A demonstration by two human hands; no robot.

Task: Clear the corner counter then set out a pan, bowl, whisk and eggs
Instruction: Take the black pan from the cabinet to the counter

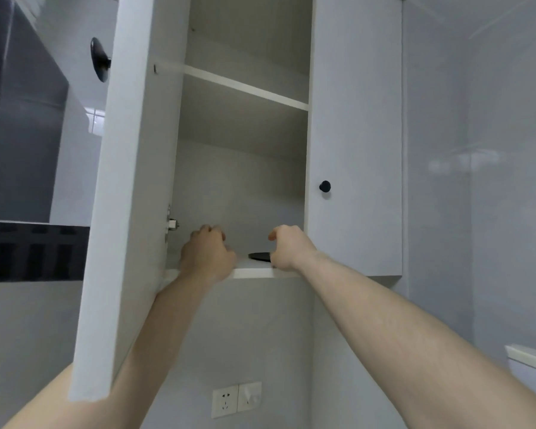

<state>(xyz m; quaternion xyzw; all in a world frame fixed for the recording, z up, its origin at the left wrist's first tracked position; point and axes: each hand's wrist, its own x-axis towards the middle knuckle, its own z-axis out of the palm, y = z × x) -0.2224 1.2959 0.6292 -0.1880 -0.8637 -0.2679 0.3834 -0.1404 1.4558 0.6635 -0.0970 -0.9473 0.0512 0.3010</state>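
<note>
Both my arms reach up into an open white wall cabinet [245,97]. My left hand [207,253] is at the front left of the bottom shelf [254,273], knuckles towards me and fingers curled, with nothing visible in it. My right hand [288,247] is at the shelf's right, fingers curled away from me. A flat dark object [258,256] lies on the shelf between the hands, and my right hand covers its right end. Whether that hand grips it is hidden. The pan, bowl, whisk and eggs are not recognisable in view.
The left cabinet door [127,181] stands open towards me over my left forearm. The right door [355,134] is closed, with a black knob [325,186]. A dark range hood [22,119] is at the left. A wall socket [236,400] sits below the cabinet.
</note>
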